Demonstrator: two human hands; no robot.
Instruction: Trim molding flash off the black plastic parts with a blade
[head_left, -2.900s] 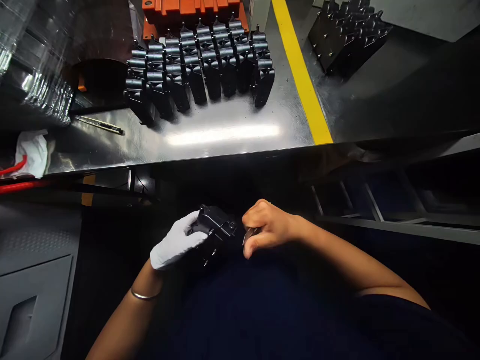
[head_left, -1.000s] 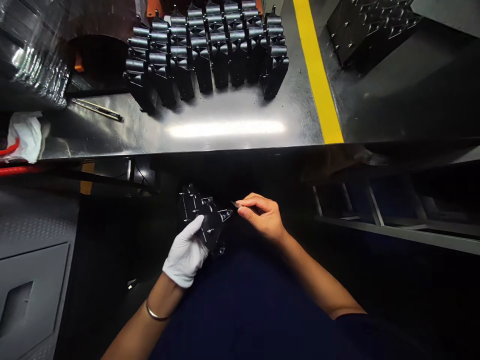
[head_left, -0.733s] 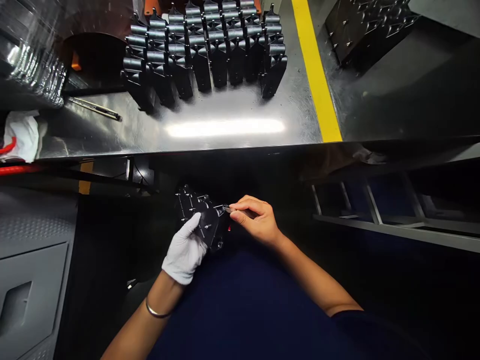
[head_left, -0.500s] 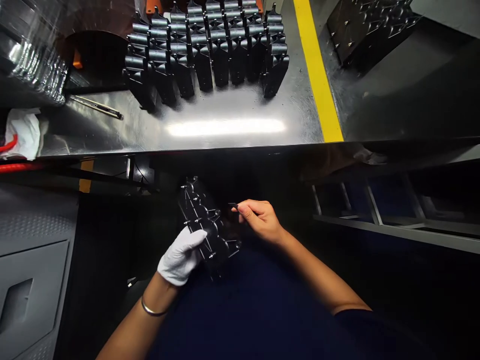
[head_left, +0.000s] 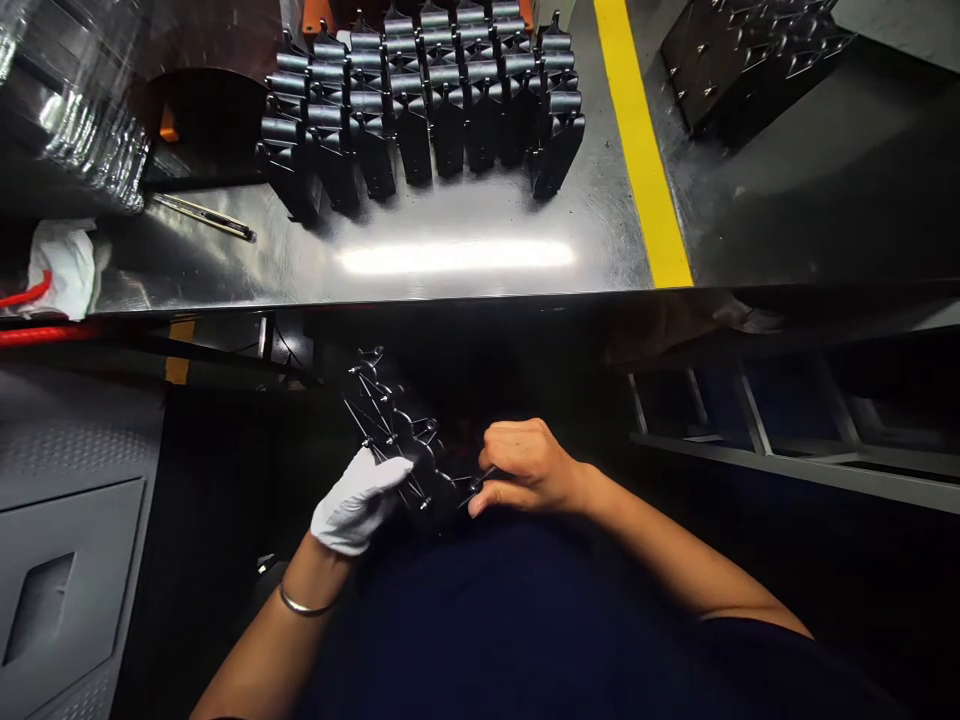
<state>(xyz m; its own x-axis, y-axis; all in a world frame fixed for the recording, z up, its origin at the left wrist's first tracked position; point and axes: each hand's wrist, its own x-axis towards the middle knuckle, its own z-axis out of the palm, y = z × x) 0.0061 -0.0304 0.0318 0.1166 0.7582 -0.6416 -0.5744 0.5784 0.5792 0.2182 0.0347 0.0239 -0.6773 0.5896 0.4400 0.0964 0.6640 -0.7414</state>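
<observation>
My left hand (head_left: 358, 505), in a white glove, grips a black moulded part (head_left: 405, 435) with scalloped edges, ribs and small shiny studs. The part is tilted, its far end up and to the left, below the table's front edge. Bare and curled, my right hand (head_left: 531, 468) is at the part's lower right corner. Between its thumb and fingers is a small thin dark piece (head_left: 487, 476), mostly hidden. Whether that piece touches the part I cannot tell.
Rows of similar black parts (head_left: 420, 95) stand on the metal table (head_left: 300, 270). A pen-like tool (head_left: 202, 214) lies left of them. A yellow stripe (head_left: 645, 150) crosses the table; another black stack (head_left: 739, 65) stands beyond it. A grey bin (head_left: 67, 560) is at left, a metal frame (head_left: 787, 460) at right.
My right hand has come down to the part's lower right corner and turned, its thumb now pointing down. The part in my left hand has shifted and tilted slightly.
</observation>
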